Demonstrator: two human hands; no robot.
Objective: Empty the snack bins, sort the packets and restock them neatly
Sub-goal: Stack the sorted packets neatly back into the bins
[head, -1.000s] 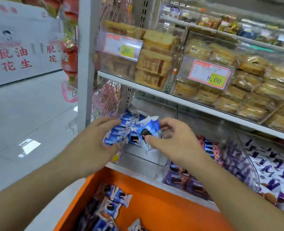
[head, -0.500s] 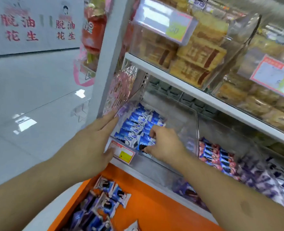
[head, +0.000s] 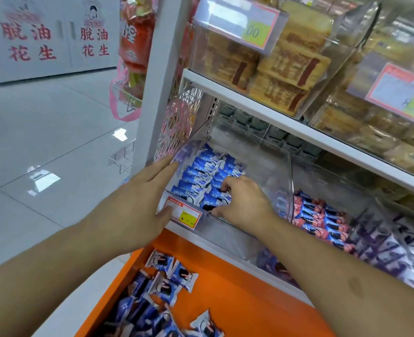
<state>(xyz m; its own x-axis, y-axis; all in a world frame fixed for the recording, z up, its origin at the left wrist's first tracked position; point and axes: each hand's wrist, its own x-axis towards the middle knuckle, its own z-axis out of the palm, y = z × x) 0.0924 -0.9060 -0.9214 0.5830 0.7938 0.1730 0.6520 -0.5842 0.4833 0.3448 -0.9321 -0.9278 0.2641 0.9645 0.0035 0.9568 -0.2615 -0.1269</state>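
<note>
Snack bin: clear bin [head: 269, 166] on the middle shelf, its front lip facing me; everything below is placed relative to it.
Blue packets: [head: 201, 176] two tidy rows along the bin's left wall, edge-on with labels up, so I judge this is the restock step and not the emptying.
Right hand: [head: 243, 205] inside the bin's front half, fingers curled round the nearest blue packets, thumb low against the front lip; I grip them to tuck them into line at the end of the rows.
Left hand: [head: 138, 203] outside the bin's left front corner, fingers straight and flat on the left wall, thumb by the price tag [head: 184, 214] on the front lip; nothing held, it braces the bin so my right-hand push does not slide it.
Loose packets: [head: 167, 280] heaped on the orange surface [head: 237, 297] below and in front of the bin, within reach, waiting their turn.
Neighbours: pink packets [head: 322, 222] in the next bin to the right, kept apart by the clear wall so flavours stay sorted.
Room left: the bin's right and rear parts look bare, so I judge many more packets are to go in.
</note>
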